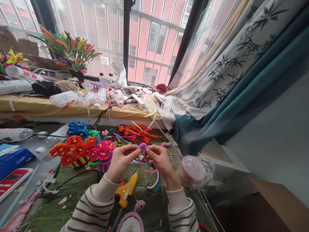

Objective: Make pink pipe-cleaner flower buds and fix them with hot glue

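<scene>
Between my two hands is a small coil of purple and pink pipe cleaner (142,147), its loose pink tail looping down below. My left hand (122,161) pinches the coil's left side between thumb and fingers. On the other side, my right hand (161,162) pinches its right edge, with the tail passing by its palm. Under my hands lies a yellow hot glue gun (127,190) with a small orange light on it. Close to my left hand stands a pink pipe-cleaner flower bunch (103,150) in a purple striped pot (105,165).
Orange (73,149) and blue pipe-cleaner flowers (78,129) stand at left. Behind my hands lies a pile of orange pipe-cleaner pieces (135,133). A plastic-wrapped roll (194,170) sits at right, and a pink-rimmed roll (130,223) in front. Bottles (64,98) crowd the windowsill.
</scene>
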The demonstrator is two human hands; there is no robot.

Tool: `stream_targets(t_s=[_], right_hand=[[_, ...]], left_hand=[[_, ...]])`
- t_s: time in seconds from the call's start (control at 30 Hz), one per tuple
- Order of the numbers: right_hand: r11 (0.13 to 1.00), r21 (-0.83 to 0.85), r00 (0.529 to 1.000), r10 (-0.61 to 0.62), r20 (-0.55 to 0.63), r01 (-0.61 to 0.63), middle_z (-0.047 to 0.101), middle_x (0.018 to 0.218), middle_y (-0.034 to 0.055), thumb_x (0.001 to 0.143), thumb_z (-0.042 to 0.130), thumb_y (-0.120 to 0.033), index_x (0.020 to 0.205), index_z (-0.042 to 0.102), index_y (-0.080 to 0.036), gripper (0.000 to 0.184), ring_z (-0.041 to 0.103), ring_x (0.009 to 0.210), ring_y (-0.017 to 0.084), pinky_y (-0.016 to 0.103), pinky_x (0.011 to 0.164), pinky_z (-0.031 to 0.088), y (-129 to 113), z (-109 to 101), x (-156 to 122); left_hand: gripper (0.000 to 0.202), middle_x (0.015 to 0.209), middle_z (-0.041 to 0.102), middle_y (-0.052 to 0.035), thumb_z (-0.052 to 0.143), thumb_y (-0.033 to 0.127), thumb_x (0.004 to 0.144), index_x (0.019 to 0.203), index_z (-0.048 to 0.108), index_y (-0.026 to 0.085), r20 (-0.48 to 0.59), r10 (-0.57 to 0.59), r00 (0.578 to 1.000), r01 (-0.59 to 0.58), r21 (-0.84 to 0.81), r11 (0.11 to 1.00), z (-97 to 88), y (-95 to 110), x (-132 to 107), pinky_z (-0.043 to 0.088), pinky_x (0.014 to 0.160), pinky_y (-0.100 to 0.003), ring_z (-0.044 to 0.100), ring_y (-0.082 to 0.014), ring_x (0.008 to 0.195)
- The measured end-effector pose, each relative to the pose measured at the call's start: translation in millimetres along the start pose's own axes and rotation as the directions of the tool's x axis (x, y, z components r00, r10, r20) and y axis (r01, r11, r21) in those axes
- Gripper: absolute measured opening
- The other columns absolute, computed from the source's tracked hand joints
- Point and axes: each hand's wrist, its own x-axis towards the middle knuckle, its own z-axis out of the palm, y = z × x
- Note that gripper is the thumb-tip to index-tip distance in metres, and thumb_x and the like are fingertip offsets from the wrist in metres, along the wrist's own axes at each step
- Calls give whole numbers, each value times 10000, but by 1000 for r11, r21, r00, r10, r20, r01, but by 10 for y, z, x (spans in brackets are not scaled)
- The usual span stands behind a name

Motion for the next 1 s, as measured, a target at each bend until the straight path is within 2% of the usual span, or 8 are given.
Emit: stream_targets(t_s=[0.13,0.33,0.57,0.8,1.0], right_hand=[[999,-33,1000,-11,-5,11,697,692,23,689,799,-468,823,755,-163,336,614,556,112,213,518,503,-91,-71,-18],[987,-163,998,7,60,3,709,684,22,659,825,-424,837,743,-159,329,606,523,120,225,503,482,-145,-79,-40],[983,-183,1000,3,26,2,682,629,18,695,784,-464,817,729,-150,341,607,487,122,206,441,438,-144,-119,-32],[983,-182,999,4,53,6,687,644,11,717,782,-429,830,727,-150,306,601,491,109,202,461,441,-132,-127,-28],[988,-156,999,-14,32,18,685,634,13,749,763,-418,837,727,-146,288,603,497,102,189,455,417,-143,-127,-38]], left_hand=[[281,712,716,-40,838,377,616,736,763,134,84,-50,995,46,46,998,-53,55,12,473,618,-218,610,-149,669],[253,662,690,-26,805,395,636,679,748,152,185,-48,982,22,137,990,-60,110,5,451,593,-222,585,-149,635],[247,699,713,-39,808,385,628,695,759,151,183,-44,982,17,145,989,-77,74,37,464,601,-222,603,-153,644],[236,676,687,-24,801,373,652,695,749,147,206,-39,978,7,153,988,-83,55,39,449,598,-206,578,-135,643],[247,721,707,-42,799,377,655,708,747,141,213,-50,976,18,149,989,-97,42,41,469,641,-222,602,-155,694]])
